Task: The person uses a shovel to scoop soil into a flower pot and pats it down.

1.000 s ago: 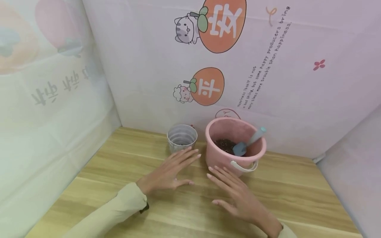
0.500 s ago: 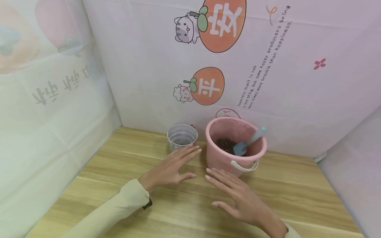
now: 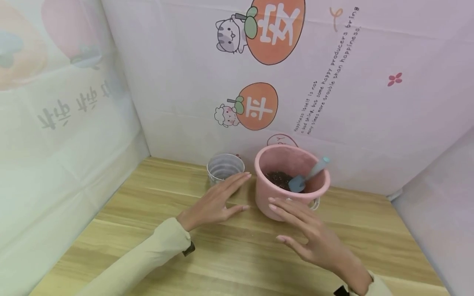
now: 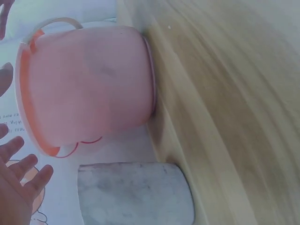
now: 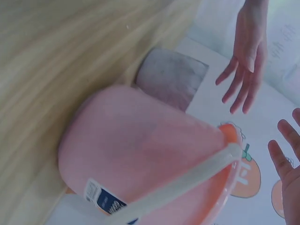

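Pink bucket (image 3: 266, 201) sits just below and right of center in the head view, with dark soil (image 3: 277, 179) and a blue scoop (image 3: 316, 168) inside. Grey pot (image 3: 225, 164) is just left of it on the worktop (image 3: 148, 201). Left hand's (image 3: 217, 203) near the pot, right hand's (image 3: 317, 234) near the bucket, fingers straight, thumbs apart.
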`<state>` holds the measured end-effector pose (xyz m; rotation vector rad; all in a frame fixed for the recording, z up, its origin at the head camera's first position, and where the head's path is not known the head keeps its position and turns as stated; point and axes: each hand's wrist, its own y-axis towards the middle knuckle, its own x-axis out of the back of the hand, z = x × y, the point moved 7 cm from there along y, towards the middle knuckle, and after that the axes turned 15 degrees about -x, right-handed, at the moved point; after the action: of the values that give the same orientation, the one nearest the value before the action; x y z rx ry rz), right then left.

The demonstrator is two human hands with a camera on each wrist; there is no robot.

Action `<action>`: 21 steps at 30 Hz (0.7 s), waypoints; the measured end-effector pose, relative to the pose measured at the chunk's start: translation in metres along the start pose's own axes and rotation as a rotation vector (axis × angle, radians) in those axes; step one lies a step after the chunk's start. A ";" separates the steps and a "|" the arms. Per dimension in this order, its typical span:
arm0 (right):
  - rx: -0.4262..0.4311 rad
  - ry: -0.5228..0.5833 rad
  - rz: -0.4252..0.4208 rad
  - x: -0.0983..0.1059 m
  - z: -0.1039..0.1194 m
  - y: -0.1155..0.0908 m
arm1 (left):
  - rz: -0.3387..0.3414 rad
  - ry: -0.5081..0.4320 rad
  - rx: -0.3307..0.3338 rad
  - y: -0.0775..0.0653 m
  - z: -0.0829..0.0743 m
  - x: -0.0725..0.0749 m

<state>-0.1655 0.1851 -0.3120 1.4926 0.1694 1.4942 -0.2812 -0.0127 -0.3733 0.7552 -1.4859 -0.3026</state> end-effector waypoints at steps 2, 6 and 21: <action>0.001 0.004 -0.010 0.005 -0.001 0.003 | -0.014 -0.005 0.003 0.003 0.001 0.001; 0.017 0.015 -0.046 0.015 -0.003 0.009 | -0.032 -0.046 0.038 0.007 0.003 0.002; -0.048 0.007 -0.114 0.051 -0.037 0.024 | -0.079 -0.247 0.231 0.016 0.016 0.004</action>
<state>-0.1964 0.2265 -0.2688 1.4161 0.2181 1.4029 -0.3003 -0.0078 -0.3621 0.9900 -1.7472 -0.2947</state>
